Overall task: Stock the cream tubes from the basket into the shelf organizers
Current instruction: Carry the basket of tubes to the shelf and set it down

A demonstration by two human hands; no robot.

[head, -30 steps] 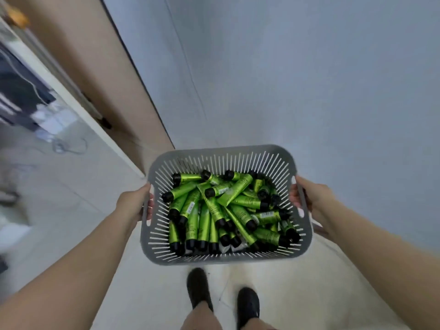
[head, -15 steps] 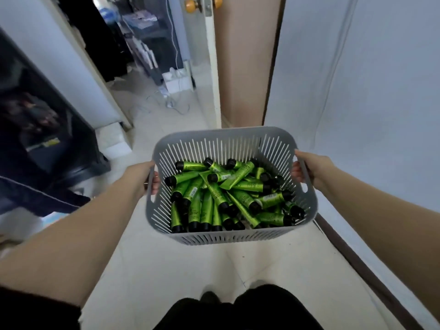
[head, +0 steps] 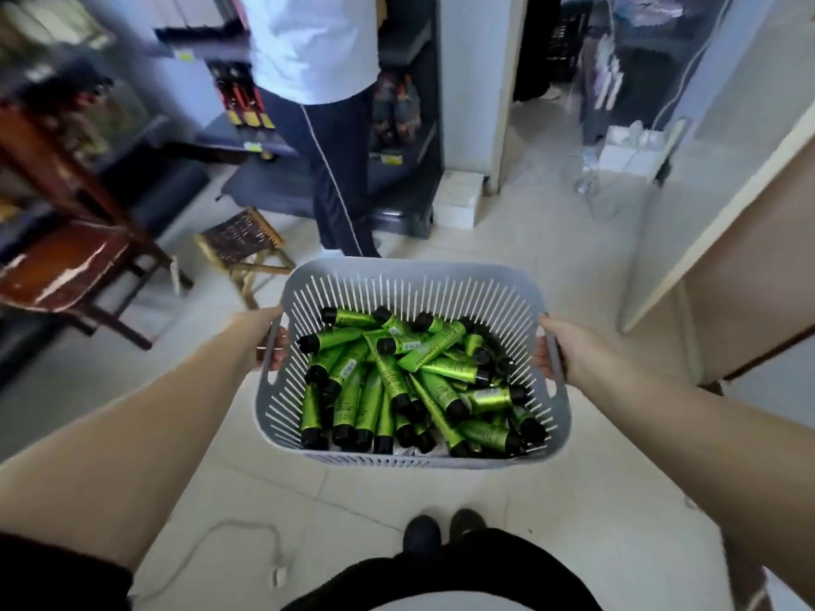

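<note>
While both hands (head: pixel 556 349) grip it, slotted plastic basket (head: pixel 410 280) holds glossy green tubes (head: pixel 399 381) — black-capped.

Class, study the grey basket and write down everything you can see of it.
The grey basket looks like plastic, roughly rectangular with rounded corners, slotted walls and a cut-out handle at each end. It is held level above the tiled floor: the left hand grips one handle, the right hand the other. Inside lies a loose heap of green cream tubes with black caps, pointing every way.
</note>
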